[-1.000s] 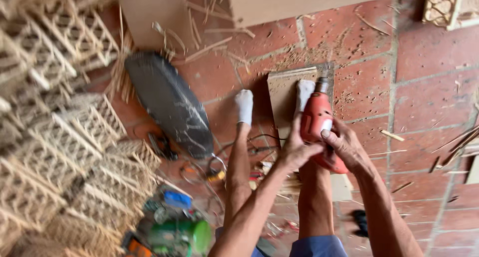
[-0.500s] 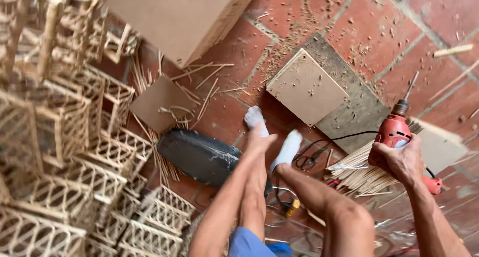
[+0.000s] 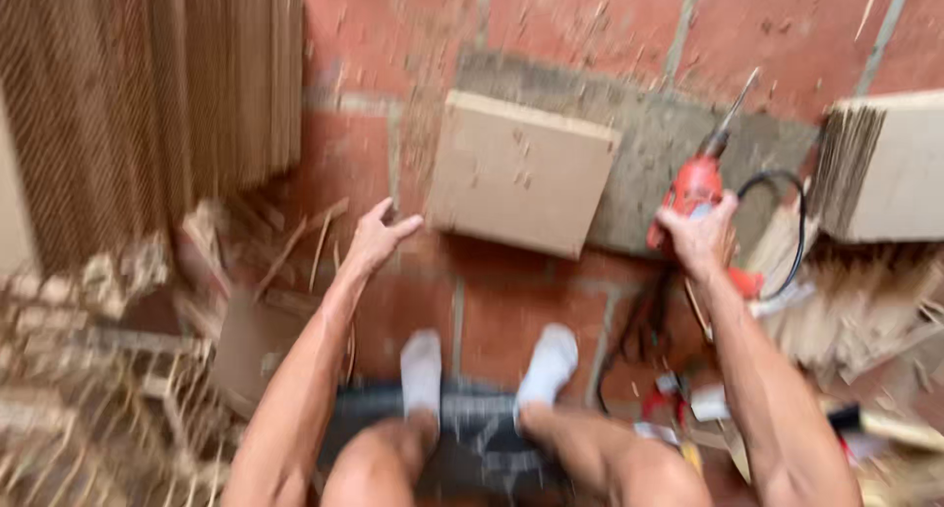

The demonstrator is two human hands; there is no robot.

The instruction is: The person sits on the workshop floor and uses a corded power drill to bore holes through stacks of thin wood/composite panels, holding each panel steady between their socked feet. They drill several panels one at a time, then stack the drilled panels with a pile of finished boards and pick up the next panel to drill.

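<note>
Since half a second ago the left hand (image 3: 379, 234) has come forward, fingers spread, toward the square board (image 3: 521, 171), while the right hand (image 3: 700, 234) still grips the red drill (image 3: 696, 187).

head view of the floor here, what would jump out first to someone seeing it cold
The red corded power drill stands out at right centre, gripped by the right hand with its bit angled up over the red brick-tile floor. At centre lies a flat square tan board, with the empty, open left hand just beside its lower left corner. At far left stands a tall blurred stack of tan ribbed sheets.
</note>
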